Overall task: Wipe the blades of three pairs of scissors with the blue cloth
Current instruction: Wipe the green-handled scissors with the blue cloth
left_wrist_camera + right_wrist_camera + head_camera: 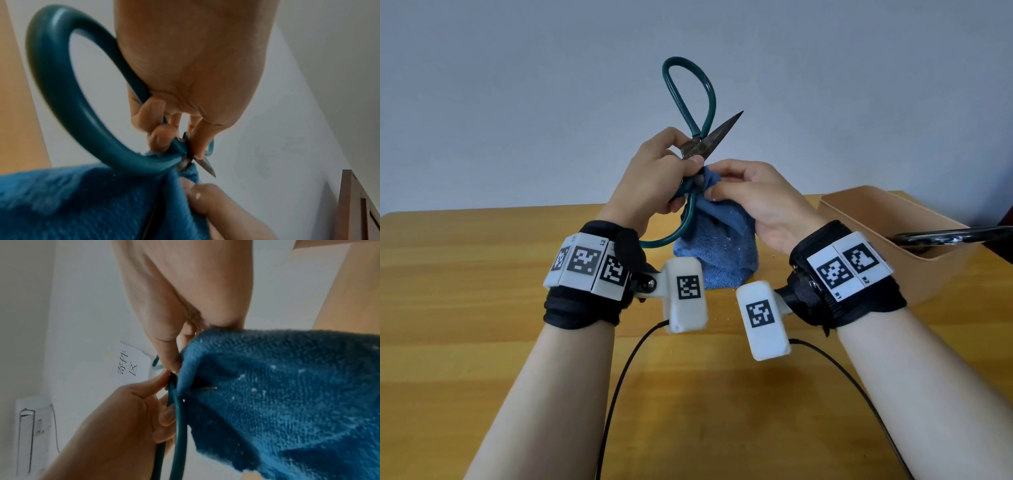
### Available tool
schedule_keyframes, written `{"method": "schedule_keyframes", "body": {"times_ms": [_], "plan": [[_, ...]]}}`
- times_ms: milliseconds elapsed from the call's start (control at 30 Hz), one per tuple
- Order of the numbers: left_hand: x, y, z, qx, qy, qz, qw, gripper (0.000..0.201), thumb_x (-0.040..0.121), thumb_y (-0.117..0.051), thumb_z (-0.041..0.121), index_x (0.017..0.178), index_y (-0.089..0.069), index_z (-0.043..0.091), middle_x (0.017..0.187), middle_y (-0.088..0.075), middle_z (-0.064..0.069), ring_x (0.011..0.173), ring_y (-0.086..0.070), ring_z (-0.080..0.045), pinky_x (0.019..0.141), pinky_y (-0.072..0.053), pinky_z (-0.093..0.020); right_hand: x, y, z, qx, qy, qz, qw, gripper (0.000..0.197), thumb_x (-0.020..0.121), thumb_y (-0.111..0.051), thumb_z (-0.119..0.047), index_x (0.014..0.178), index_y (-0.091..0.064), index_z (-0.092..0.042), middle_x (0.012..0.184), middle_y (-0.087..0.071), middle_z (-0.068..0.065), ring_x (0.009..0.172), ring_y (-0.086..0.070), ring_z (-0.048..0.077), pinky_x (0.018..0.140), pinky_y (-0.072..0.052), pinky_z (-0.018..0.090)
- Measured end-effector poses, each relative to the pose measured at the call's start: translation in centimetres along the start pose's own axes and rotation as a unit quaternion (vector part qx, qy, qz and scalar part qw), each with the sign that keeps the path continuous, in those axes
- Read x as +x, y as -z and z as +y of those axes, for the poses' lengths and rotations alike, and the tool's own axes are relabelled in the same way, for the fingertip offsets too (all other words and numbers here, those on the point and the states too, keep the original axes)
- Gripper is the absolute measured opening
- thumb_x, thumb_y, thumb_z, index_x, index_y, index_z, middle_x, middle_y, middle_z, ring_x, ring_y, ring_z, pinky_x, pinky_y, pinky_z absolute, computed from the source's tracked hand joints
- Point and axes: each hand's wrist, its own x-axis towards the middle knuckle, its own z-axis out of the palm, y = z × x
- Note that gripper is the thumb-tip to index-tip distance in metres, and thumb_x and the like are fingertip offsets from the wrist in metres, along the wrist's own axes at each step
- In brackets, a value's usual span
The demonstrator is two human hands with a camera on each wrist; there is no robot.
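My left hand (671, 171) holds green-handled scissors (690, 99) above the table, gripping them near the pivot. The scissors are spread open: one dark blade (722, 132) points up and right, the other is wrapped in the blue cloth (717, 240). My right hand (726, 186) pinches the cloth around that hidden blade, right beside the left hand's fingers. In the left wrist view the big green handle loop (61, 97) curves over the cloth (82, 203) and a blade tip (207, 167) pokes out. In the right wrist view the cloth (287, 394) hangs from my fingers.
A tan box (887, 233) stands at the right on the wooden table (482, 274), with a black-handled pair of scissors (945, 236) lying across its rim. Two black cables (626, 370) run from the wrist cameras toward me.
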Motion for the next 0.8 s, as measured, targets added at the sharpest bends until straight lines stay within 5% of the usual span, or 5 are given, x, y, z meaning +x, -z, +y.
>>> {"method": "schedule_keyframes", "body": {"times_ms": [200,433,600,700,800], "plan": [[-0.1,-0.2,0.0,0.006,0.012,-0.022,1.0,0.005,0.099,-0.059,0.016,0.095,-0.058,0.019,0.079,-0.053,-0.003,0.052,-0.043,-0.013,0.047,-0.037,-0.023,-0.3,-0.3,0.3,0.03,-0.009,0.019,0.999,0.011,0.091,-0.066,-0.004,0.1,-0.063,0.002,0.082,-0.068,0.014,0.067,-0.065,0.017,0.063,-0.056,0.022],[-0.1,0.5,-0.2,-0.005,0.018,-0.007,1.0,0.005,0.099,-0.059,0.015,0.097,-0.055,0.017,0.076,-0.053,-0.001,0.046,-0.043,-0.013,0.042,-0.035,-0.02,0.2,0.5,-0.1,-0.01,-0.033,-0.05,0.998,0.024,0.085,-0.062,0.014,0.093,-0.064,-0.009,0.099,-0.064,0.018,0.088,-0.063,0.025,0.087,-0.055,0.036],[-0.2,-0.6,-0.1,-0.004,0.02,-0.03,0.999,0.003,0.1,-0.058,0.016,0.098,-0.057,0.017,0.082,-0.053,-0.006,0.052,-0.042,-0.015,0.045,-0.036,-0.022,0.2,0.4,0.3,-0.012,-0.026,0.008,1.0,0.011,0.094,-0.064,-0.01,0.1,-0.063,-0.001,0.089,-0.066,0.013,0.082,-0.063,0.022,0.076,-0.054,0.03],[-0.2,-0.8,0.0,-0.012,0.016,-0.015,1.0,0.003,0.1,-0.057,0.015,0.099,-0.055,0.016,0.079,-0.053,-0.002,0.051,-0.042,-0.014,0.044,-0.034,-0.02,0.3,0.8,-0.1,-0.009,-0.022,-0.02,1.0,0.006,0.092,-0.062,0.001,0.091,-0.062,-0.005,0.095,-0.063,0.017,0.085,-0.061,0.024,0.081,-0.053,0.033],[-0.1,-0.5,0.1,-0.02,0.013,0.001,1.0,0.003,0.1,-0.058,0.015,0.1,-0.055,0.016,0.077,-0.052,-0.002,0.053,-0.043,-0.016,0.046,-0.034,-0.023,0.4,1.4,-0.1,0.006,-0.033,-0.069,0.997,0.025,0.086,-0.062,0.013,0.093,-0.063,-0.011,0.102,-0.062,0.019,0.091,-0.062,0.026,0.088,-0.054,0.036]]}}
